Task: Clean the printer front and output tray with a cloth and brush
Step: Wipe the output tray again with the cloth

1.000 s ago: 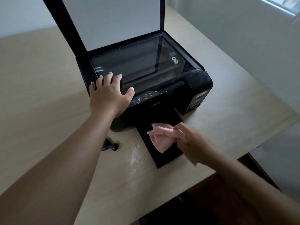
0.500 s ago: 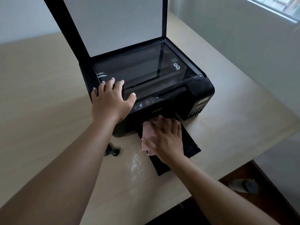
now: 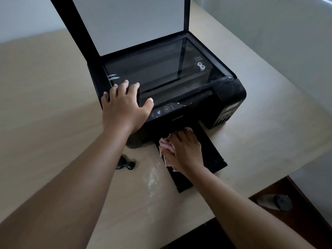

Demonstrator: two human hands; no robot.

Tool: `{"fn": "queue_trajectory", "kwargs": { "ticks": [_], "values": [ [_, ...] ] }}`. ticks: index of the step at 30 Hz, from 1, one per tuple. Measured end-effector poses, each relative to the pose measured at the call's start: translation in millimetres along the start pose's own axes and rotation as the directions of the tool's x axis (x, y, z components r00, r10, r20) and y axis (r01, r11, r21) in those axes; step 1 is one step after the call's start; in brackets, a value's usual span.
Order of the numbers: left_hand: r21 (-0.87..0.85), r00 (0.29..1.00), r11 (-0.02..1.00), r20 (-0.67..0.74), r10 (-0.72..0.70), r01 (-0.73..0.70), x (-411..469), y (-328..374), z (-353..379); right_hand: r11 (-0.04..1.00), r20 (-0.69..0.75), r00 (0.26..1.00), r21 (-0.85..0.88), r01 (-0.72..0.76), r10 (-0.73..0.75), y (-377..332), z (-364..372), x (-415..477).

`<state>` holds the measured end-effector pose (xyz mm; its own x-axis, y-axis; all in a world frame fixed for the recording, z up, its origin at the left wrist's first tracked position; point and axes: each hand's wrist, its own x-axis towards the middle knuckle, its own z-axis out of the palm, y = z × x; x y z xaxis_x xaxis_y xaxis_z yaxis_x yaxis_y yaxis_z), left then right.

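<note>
A black printer [image 3: 231, 92] stands on the beige table with its scanner lid [image 3: 129, 22] raised. Its output tray [image 3: 213, 155] is pulled out toward me. My left hand [image 3: 124, 108] lies flat on the printer's front left corner, fingers spread, holding nothing. My right hand [image 3: 183, 150] presses a pink cloth [image 3: 164, 143] flat onto the tray, close to the printer's front. Most of the cloth is hidden under the hand. A small black object [image 3: 124, 164], possibly the brush, lies on the table left of the tray.
A wet or dusty smear [image 3: 152, 178] marks the table [image 3: 45, 87] beside the tray. The table's edge runs close on the right and front. Below it, a grey item [image 3: 274, 202] lies on the dark floor. A pale wall stands to the right.
My right hand has carried the cloth from above the tray's outer end down onto the tray and in toward the printer's front. The left hand has stayed put.
</note>
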<state>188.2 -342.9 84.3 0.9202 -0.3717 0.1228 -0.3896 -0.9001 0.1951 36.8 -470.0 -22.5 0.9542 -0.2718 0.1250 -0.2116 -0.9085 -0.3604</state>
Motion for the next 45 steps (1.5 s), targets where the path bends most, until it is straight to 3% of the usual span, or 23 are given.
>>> {"fn": "queue_trajectory", "kwargs": {
  "ticks": [3, 5, 8, 10, 13, 15, 17, 19, 21, 23, 24, 26, 29, 31, 33, 36, 38, 40, 42, 44, 45],
  "values": [
    [0.001, 1.0, 1.0, 0.008, 0.002, -0.002, -1.5, -0.2, -1.0, 0.96, -0.022, 0.961, 0.055, 0.276, -0.275, 30.1, -0.9, -27.8],
    [-0.001, 1.0, 1.0, 0.011, 0.005, -0.005, -3.0, 0.1, -1.4, 0.945, 0.055, 0.944, 0.04, 0.323, -0.325, 61.3, -5.7, -37.9],
    [0.005, 1.0, 1.0, 0.003, 0.009, -0.009, -1.5, 0.5, -0.9, 0.999, 0.061, 0.998, 0.035, 0.021, -0.023, 59.1, -5.9, -15.0],
    [0.009, 1.0, 1.0, 0.008, 0.008, -0.008, -1.5, -0.2, -1.0, 0.993, 0.015, 0.994, 0.036, -0.112, 0.111, 29.2, 0.0, 8.4],
    [0.001, 1.0, 1.0, 0.008, 0.003, -0.003, -2.1, -0.1, -0.9, 0.993, -0.01, 0.993, 0.023, 0.115, -0.114, 12.1, 11.9, 8.5],
    [0.0, 1.0, 1.0, 0.011, 0.006, -0.006, -2.3, 0.0, -0.7, 0.939, 0.055, 0.937, 0.044, 0.342, -0.344, 28.3, 12.1, -18.1],
    [-0.006, 1.0, 1.0, 0.013, 0.002, -0.002, -2.3, -0.1, -1.2, 0.884, 0.116, 0.877, 0.022, 0.466, -0.465, 58.7, 5.1, -38.8],
    [0.001, 1.0, 1.0, 0.009, 0.004, -0.004, -3.0, -0.4, -0.1, 0.92, 0.106, 0.915, 0.003, 0.391, -0.39, 79.9, -0.7, -39.2],
    [-0.001, 1.0, 1.0, 0.005, 0.008, -0.008, -3.3, -0.3, 0.2, 0.987, 0.064, 0.986, -0.037, 0.154, -0.152, 76.7, 0.1, -23.4],
    [0.004, 1.0, 1.0, 0.012, 0.014, -0.014, -5.0, -1.8, 1.9, 0.999, 0.02, 0.999, -0.035, -0.029, 0.03, 54.0, 6.2, -10.9],
    [0.006, 1.0, 1.0, 0.013, 0.014, -0.014, -5.8, -2.6, 2.5, 0.999, 0.009, 1.0, -0.028, -0.022, 0.022, 42.7, 9.5, -7.2],
    [0.007, 1.0, 1.0, 0.014, 0.01, -0.01, -6.0, -4.0, 3.5, 0.989, -0.003, 0.99, 0.018, 0.144, -0.143, 30.2, 10.5, -7.0],
    [0.012, 1.0, 1.0, 0.015, -0.001, 0.001, -4.2, -4.9, 3.0, 0.933, 0.105, 0.937, 0.176, 0.313, -0.334, 38.7, -7.2, -14.9],
    [0.017, 1.0, 1.0, 0.01, -0.003, 0.003, -3.8, -6.1, 3.1, 0.916, 0.124, 0.947, 0.317, 0.247, -0.298, 48.5, -29.3, -22.2],
    [0.018, 1.0, 1.0, 0.006, -0.01, 0.009, -3.2, -6.2, 2.7, 0.843, -0.075, 0.959, 0.46, 0.278, -0.274, 53.4, -60.4, -18.9],
    [0.008, 1.0, 1.0, 0.007, -0.029, 0.029, -3.1, -2.8, 1.7, 0.843, -0.388, 0.893, 0.38, 0.382, -0.23, 66.0, -105.9, 18.3],
    [0.003, 0.999, 0.999, 0.011, -0.033, 0.033, -4.0, -2.7, 1.4, 0.909, -0.381, 0.916, 0.324, 0.261, -0.127, 66.7, -123.1, 48.2],
    [0.018, 0.999, 0.999, 0.011, -0.038, 0.038, -5.1, -4.1, 0.8, 0.96, -0.248, 0.968, 0.258, 0.111, -0.046, 52.4, -119.6, 62.9],
    [0.028, 0.999, 0.999, 0.021, -0.046, 0.045, -5.9, -4.1, -0.4, 0.951, -0.146, 0.966, 0.195, 0.242, -0.216, 35.1, -106.7, 61.3],
    [0.03, 0.999, 0.998, 0.024, -0.049, 0.048, -6.1, -2.6, -2.1, 0.869, -0.095, 0.877, 0.118, 0.481, -0.472, 44.2, -111.9, 64.5],
    [0.024, 0.999, 0.999, 0.021, -0.049, 0.048, -5.3, -1.7, -3.3, 0.843, -0.093, 0.845, 0.071, 0.533, -0.527, 60.1, -120.2, 71.6]
  ]
}}
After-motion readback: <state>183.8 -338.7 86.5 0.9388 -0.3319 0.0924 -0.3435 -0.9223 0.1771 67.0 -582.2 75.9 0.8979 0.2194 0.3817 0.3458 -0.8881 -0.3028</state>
